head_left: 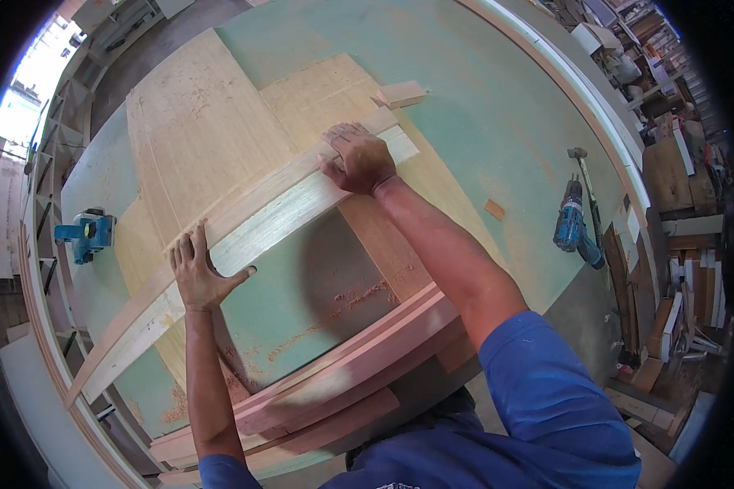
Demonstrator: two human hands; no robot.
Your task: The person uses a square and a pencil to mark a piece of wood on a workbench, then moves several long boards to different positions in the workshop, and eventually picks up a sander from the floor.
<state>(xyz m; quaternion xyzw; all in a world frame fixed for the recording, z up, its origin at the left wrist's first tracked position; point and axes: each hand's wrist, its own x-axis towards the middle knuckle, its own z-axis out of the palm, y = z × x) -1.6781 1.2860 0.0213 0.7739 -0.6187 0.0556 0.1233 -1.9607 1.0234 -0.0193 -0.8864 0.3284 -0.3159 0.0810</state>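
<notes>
A long pale wooden board (281, 218) runs diagonally in front of me, from lower left to upper right, with a lighter face and a tan strip along its far side. My left hand (196, 273) lies across its left half, fingers stretched over the far edge and thumb sticking out to the right. Near the right end, my right hand (359, 159) grips the board from above, its fingers bent over the top. Beneath the board lie wide flat wooden panels (196, 122) dusted with shavings. A small wood block (401, 94) sits just beyond the right end.
A pinkish wooden frame rail (342, 359) spans the near side of the green tabletop (481, 73). On the right lie a blue cordless drill (575, 220), a hammer (583, 175) and a wood scrap (494, 209). A blue power planer (87, 235) stands at the left.
</notes>
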